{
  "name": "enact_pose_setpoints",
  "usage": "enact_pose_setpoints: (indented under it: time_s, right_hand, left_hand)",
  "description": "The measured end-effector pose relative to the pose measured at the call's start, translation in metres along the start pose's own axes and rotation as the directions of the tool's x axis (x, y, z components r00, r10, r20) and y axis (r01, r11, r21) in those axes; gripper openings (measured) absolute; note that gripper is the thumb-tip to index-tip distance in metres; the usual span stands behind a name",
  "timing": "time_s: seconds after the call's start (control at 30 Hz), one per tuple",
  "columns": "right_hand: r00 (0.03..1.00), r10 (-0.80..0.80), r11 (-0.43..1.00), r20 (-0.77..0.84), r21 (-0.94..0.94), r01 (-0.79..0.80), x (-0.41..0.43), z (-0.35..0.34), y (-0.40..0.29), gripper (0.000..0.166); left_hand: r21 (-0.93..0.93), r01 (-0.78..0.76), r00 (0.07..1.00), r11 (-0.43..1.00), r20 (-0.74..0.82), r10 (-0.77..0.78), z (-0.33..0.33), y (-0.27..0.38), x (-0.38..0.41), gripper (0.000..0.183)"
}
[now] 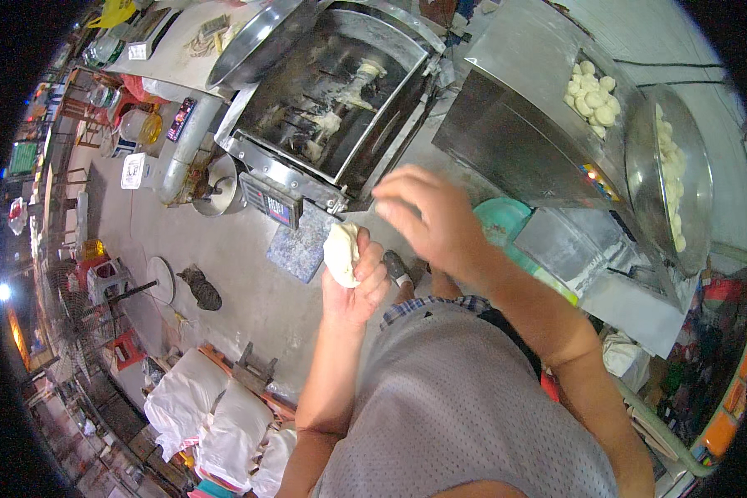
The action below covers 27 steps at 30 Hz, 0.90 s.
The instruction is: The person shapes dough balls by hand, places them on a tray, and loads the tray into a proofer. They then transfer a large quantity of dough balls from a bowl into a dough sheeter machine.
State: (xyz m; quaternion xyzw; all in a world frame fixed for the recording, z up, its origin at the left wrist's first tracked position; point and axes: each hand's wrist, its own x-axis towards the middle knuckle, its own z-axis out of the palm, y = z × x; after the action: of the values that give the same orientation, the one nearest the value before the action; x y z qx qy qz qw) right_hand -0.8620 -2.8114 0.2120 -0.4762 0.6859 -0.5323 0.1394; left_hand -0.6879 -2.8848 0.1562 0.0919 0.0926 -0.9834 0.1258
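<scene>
A lump of pale dough (pixel 341 255) is gripped in my left hand (pixel 358 283), its upper part bulging out beside the thumb and curled fingers. Up and to the right, my right hand (pixel 426 211) hangs in the air, slightly blurred, fingers bent and apart, with nothing seen in it. Beyond both hands stands an open metal dough mixer (pixel 336 81) with dough residue on its shaft. Round dough balls (pixel 592 96) lie in the opening of a steel machine at the upper right. More dough pieces (pixel 671 180) sit in a large round steel pan (pixel 694 168) at the right.
A digital display box (pixel 272 200) is fixed to the mixer's front. Near my feet are a teal basin (pixel 503 218) and a metal chute (pixel 573 246). A cat (pixel 200 288) lies on the floor at left. White sacks (pixel 233 429) are stacked lower left.
</scene>
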Motion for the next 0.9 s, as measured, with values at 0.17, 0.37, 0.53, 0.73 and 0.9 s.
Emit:
enact_pose_setpoints:
  time_s: [0.17, 0.37, 0.53, 0.73, 0.9]
  right_hand:
    - [0.988, -0.154, 0.988, 0.03, -0.001, 0.154, -0.022, 0.006, -0.027, 0.011]
    - [0.976, -0.219, 0.967, 0.015, -0.128, 0.219, -0.021, 0.011, -0.026, 0.013]
    - [0.97, -0.196, 0.959, 0.144, -0.18, 0.221, -0.02, 0.002, -0.026, 0.012]
    - [0.994, -0.09, 0.996, 0.061, 0.027, 0.089, -0.021, -0.004, -0.03, 0.007]
    - [0.986, -0.161, 0.986, 0.036, -0.048, 0.162, -0.024, -0.006, -0.031, 0.008]
  left_hand:
    - [0.001, -0.064, 0.985, 0.998, -0.158, 0.063, -0.004, -0.001, 0.002, 0.04]
    - [0.275, -0.139, 0.888, 0.951, -0.389, 0.243, 0.011, -0.012, 0.013, 0.034]
    - [0.531, -0.105, 0.92, 0.841, -0.269, 0.285, 0.004, -0.006, 0.011, 0.031]
    - [0.494, -0.108, 0.885, 0.863, -0.347, 0.309, 0.016, -0.016, 0.009, 0.026]
    - [0.394, -0.104, 0.918, 0.913, -0.316, 0.241, 0.016, -0.015, 0.009, 0.032]
